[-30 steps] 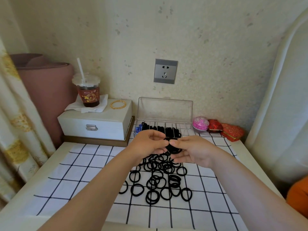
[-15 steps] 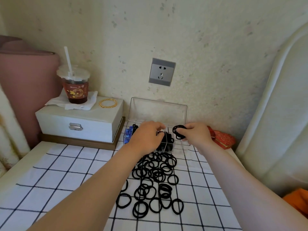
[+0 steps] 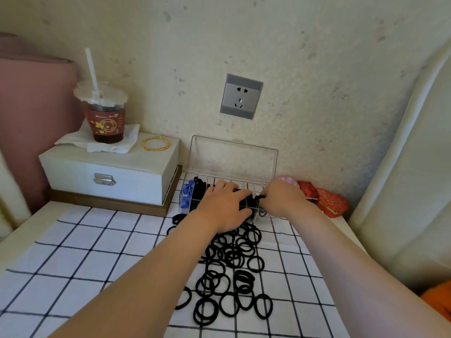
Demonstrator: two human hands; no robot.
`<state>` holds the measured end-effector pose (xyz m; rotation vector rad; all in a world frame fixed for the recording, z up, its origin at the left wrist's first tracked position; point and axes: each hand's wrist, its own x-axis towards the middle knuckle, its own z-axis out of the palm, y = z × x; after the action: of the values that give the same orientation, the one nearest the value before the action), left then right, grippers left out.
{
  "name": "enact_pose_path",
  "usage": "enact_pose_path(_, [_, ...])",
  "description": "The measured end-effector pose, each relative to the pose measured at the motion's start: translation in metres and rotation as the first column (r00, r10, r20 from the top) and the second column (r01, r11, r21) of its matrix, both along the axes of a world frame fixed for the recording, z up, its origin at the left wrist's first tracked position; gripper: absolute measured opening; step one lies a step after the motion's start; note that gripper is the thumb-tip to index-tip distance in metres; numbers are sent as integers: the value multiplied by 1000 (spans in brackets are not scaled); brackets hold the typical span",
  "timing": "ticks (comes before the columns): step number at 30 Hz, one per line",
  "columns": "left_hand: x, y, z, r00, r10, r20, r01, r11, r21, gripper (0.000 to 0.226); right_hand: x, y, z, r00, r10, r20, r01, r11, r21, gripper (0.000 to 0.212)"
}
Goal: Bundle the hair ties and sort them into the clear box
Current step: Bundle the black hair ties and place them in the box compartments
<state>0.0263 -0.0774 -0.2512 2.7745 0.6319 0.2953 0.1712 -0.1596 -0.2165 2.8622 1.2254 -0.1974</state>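
right hand (image 3: 284,200): fingers curled in, tips pinching a small black bundle of hair ties (image 3: 260,198), held low over a middle compartment of the clear box (image 3: 231,157). can't tell if the bundle touches the box floor.

left hand (image 3: 223,207): palm down, fingers fairly straight and a little spread, lying across the black ties packed in the box's left-middle compartments. nothing gripped that i can see.

clear box: at the back of the table, lid stood open and leaning toward the wall. blue ties (image 3: 186,193) sit in its leftmost compartment, black ones next to them.

loose hair ties (image 3: 231,267): a scattered black pile on the checked cloth (image 3: 85,240), starting just in front of the box and running toward the person between the two forearms.

further out: white case (image 3: 122,172) left of the box, carrying a cup with a straw (image 3: 105,120) on a napkin (image 3: 73,140) and a gold bangle (image 3: 155,143). red pouches (image 3: 328,202) right of the box. grey wall socket (image 3: 241,96) above it.
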Motion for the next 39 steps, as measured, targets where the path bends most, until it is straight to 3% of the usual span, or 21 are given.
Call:
enact_pose_path(4, [0, -3, 1, 1000, -1, -21, 2, 1000, 29, 58, 6, -14, 13, 977, 100, -188, -93, 994, 49, 38])
enact_pose_path(6, [1, -5, 2, 1000, -1, -24, 2, 1000, 26, 59, 7, -19, 18, 975, 115, -188, -87, 985, 149, 46])
enact_pose_path(8, [2, -7, 3, 1000, -4, -22, 4, 1000, 15, 60, 9, -23, 19, 970, 147, -195, -94, 962, 255, 41])
enact_pose_path(11, [2, -9, 3, 1000, -8, -27, 8, 1000, 9, 61, 4, -32, 17, 966, 219, -136, -179, 950, 254, 39])
enact_pose_path(15, [1, -9, 2, 1000, -15, -14, 15, 1000, 18, 62, -8, -38, 3, 955, 294, 31, -295, 955, 33, 28])
enact_pose_path(17, [0, -8, 1, 1000, -20, -5, 20, 1000, 22, 63, -12, -40, -2, 945, 323, 59, -324, 946, 10, 26])
enact_pose_path(20, [0, -8, 1, 1000, -27, -6, 27, 1000, 16, 65, -4, -39, 2, 955, 296, 27, -298, 949, 104, 31])
enact_pose_path(24, [0, -8, 0, 999, -33, -23, 33, 999, 29, 65, 2, -37, 4, 941, 311, 132, -335, 907, 254, 46])
enact_pose_path(27, [0, -7, -1, 999, -31, -21, 32, 999, 28, 66, -7, -39, 0, 942, 331, 49, -333, 914, 230, 44])
enact_pose_path(32, [-1, -8, -1, 1000, -30, 1, 30, 999, 18, 68, -12, -41, 1, 943, 317, 101, -330, 929, 170, 39])
enact_pose_path(39, [-25, -21, 8, 983, -11, 184, 0, 998, 60, 52, -34, -62, 10, 942, 331, 50, -323, 859, 398, 36])
